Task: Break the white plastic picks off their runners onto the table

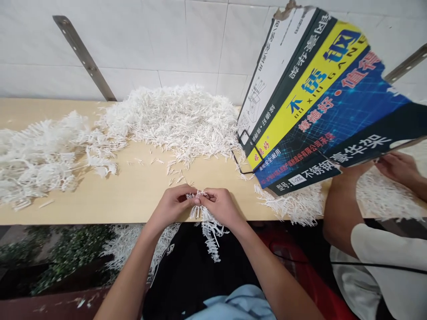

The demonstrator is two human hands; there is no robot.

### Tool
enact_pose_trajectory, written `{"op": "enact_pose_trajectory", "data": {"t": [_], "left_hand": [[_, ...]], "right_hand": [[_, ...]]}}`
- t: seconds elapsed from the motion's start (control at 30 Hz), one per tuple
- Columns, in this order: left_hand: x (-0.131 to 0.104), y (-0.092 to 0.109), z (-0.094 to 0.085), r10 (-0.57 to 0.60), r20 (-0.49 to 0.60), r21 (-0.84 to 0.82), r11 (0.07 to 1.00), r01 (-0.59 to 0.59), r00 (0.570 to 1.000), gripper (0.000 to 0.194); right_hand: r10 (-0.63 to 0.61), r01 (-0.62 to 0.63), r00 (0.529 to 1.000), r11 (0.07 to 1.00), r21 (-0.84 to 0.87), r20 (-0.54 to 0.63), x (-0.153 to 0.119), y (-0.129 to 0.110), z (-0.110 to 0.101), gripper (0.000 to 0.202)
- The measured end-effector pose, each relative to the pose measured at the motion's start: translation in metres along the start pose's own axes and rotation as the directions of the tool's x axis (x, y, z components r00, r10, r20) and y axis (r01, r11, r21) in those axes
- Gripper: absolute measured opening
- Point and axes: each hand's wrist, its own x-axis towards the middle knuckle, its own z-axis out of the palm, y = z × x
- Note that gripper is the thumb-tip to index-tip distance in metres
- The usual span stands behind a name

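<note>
My left hand (174,202) and my right hand (220,205) meet over the front edge of the table. Both are closed, thumbs and fingertips pinching a strand of small white plastic pieces (211,242). The strand's lower end hangs down over my dark lap, and a few thin tips poke up between my fingers. Exactly which pieces each fingertip grips is hidden. Just beyond my hands, loose white slivers (176,178) lie on the wooden tabletop (140,186).
A big heap of white pieces (173,115) lies along the wall, with a clumped heap (36,155) at left. A printed cardboard box (320,102) stands at right. Beyond it are a co-worker's arm (343,200) and hand (396,166). More strands (133,244) hang below the table edge.
</note>
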Motion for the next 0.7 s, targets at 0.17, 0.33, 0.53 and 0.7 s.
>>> {"op": "enact_pose_trajectory", "data": {"t": [0.17, 0.33, 0.53, 0.7], "left_hand": [[-0.006, -0.007, 0.003, -0.07, -0.099, 0.015, 0.997, 0.072, 0.993, 0.034], [-0.007, -0.003, 0.011, -0.004, -0.123, 0.148, 0.989, 0.022, 0.992, 0.026], [-0.002, -0.002, 0.015, 0.062, -0.127, 0.287, 0.958, -0.023, 0.99, 0.037], [-0.009, -0.004, 0.023, 0.106, -0.234, 0.354, 0.935, -0.017, 0.966, 0.033]], "right_hand": [[-0.013, 0.014, 0.998, 1.0, -0.015, 0.057, -0.002, -0.003, -0.001, 0.036], [-0.001, 0.006, 0.999, 0.995, -0.102, 0.049, -0.002, -0.007, 0.0, 0.025], [0.001, 0.013, 0.998, 0.975, -0.223, 0.064, 0.0, -0.013, 0.001, 0.023], [-0.05, 0.068, 0.994, 0.98, -0.186, 0.101, -0.003, -0.015, 0.0, 0.024]]}}
